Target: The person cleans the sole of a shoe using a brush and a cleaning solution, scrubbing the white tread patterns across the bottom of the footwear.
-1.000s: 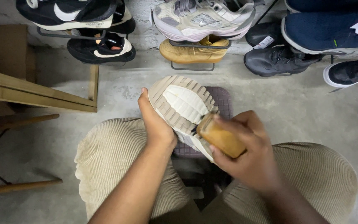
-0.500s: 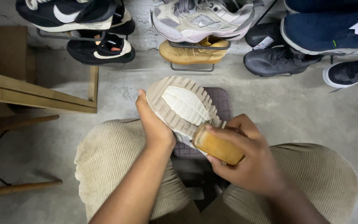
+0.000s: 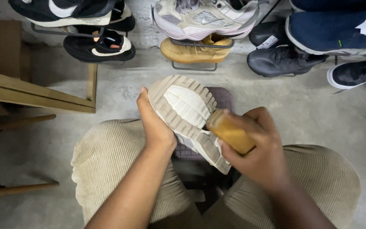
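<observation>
A beige and cream sneaker [image 3: 184,106] is turned sole up between my knees. My left hand [image 3: 154,125] grips its left side, thumb along the edge of the sole. My right hand [image 3: 257,146] is closed around an orange-brown brush block [image 3: 230,132], whose far end rests against the right side of the sole near its middle. A dark plastic stool [image 3: 224,98] shows under the shoe.
Several shoes stand on wire racks along the far wall: black ones [image 3: 100,46] at left, a grey one [image 3: 204,19] over a tan one [image 3: 195,51] in the middle, dark ones [image 3: 284,59] at right. Wooden boards [image 3: 34,95] lean at left. Concrete floor all around.
My right hand has slid the brush block up and to the right along the sole, so more of the heel end shows. The left hand has kept its hold on the shoe.
</observation>
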